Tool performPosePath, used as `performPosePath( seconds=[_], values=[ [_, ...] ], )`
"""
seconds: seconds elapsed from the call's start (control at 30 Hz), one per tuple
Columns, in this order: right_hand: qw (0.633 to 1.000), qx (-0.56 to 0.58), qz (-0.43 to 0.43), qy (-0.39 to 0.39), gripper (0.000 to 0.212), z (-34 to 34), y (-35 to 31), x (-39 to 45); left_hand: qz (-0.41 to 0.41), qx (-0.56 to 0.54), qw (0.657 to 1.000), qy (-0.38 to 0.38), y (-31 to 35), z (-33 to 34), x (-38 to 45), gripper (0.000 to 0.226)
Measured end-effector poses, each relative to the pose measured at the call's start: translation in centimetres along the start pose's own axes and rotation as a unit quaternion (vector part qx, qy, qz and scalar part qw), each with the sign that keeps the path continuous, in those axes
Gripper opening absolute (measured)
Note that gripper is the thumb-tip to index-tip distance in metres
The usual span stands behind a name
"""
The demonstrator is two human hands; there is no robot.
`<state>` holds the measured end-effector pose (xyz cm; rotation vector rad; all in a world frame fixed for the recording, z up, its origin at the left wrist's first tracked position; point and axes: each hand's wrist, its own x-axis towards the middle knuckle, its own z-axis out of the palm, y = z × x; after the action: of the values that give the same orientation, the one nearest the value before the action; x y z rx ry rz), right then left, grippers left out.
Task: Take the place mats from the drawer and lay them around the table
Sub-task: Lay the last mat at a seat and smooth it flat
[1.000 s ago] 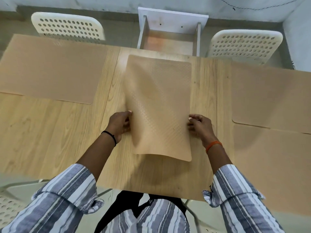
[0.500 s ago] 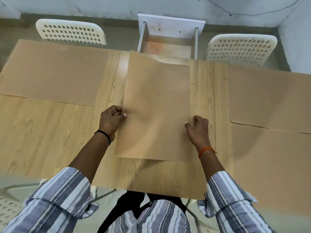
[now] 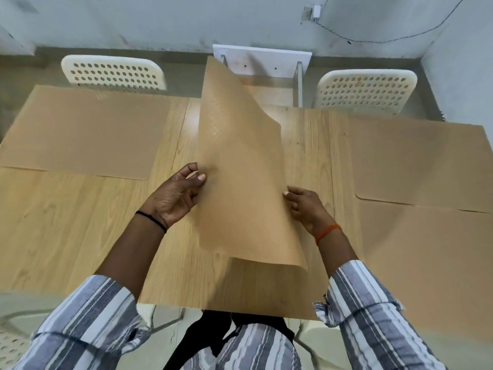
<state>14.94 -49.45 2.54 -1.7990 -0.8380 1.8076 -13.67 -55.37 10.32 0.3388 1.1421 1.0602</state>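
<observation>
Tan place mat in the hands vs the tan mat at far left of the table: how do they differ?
Pose: the tan held place mat is lifted and curved, while the tan far-left mat lies flat on the light wooden table.
Contact: the left hand and right hand pinch the held mat's side edges; nothing touches the far-left mat.
Orientation: the held mat runs lengthwise away from the person, the far-left mat crosswise.
Shared: same tan colour.

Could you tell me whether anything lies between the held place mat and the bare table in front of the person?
Nothing visible does. Both hands, left and right, hold the mat above bare wood; the laid mats lie off to the sides.
</observation>
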Motion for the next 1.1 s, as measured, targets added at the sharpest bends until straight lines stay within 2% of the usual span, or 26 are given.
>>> performPosePath(
  seconds=[0.13,0.27,0.4,0.53,0.7,0.83,1.0,1.1],
  values=[
    [0.992,0.043,-0.08,0.086,0.042,-1.5,0.1,-0.2,0.019,0.127,0.988,0.088,0.6,-2.9,-0.9,0.02],
    [0.982,-0.011,-0.173,0.079,0.028,-1.6,-1.0,-1.5,0.018,0.215,0.969,0.118,0.4,-4.8,-2.2,0.019],
    [0.973,-0.033,-0.221,0.058,0.027,-0.4,-2.0,-2.8,0.011,0.182,0.976,0.122,0.3,-6.3,-3.8,0.016],
    [0.963,-0.063,-0.261,-0.001,0.028,1.5,-2.8,-4.0,0.024,0.162,0.976,0.141,0.2,-8.7,-6.3,0.037],
    [0.956,-0.083,-0.272,-0.07,0.029,6.0,-3.9,-5.1,0.091,0.08,0.971,0.208,-0.2,-12.7,-10.2,0.017],
    [0.948,-0.124,-0.273,-0.11,0.027,12.6,-4.0,-5.7,0.118,0.023,0.956,0.267,-0.7,-17.6,-13.9,0.014],
    [0.93,-0.19,-0.272,-0.157,0.028,22.8,-2.8,-6.6,0.097,-0.024,0.939,0.328,-1.5,-26.1,-17.9,0.03],
    [0.914,-0.228,-0.289,-0.17,0.029,29.2,-1.7,-7.3,0.08,-0.055,0.934,0.343,-2.3,-31.5,-20.0,0.027]
  ],
)
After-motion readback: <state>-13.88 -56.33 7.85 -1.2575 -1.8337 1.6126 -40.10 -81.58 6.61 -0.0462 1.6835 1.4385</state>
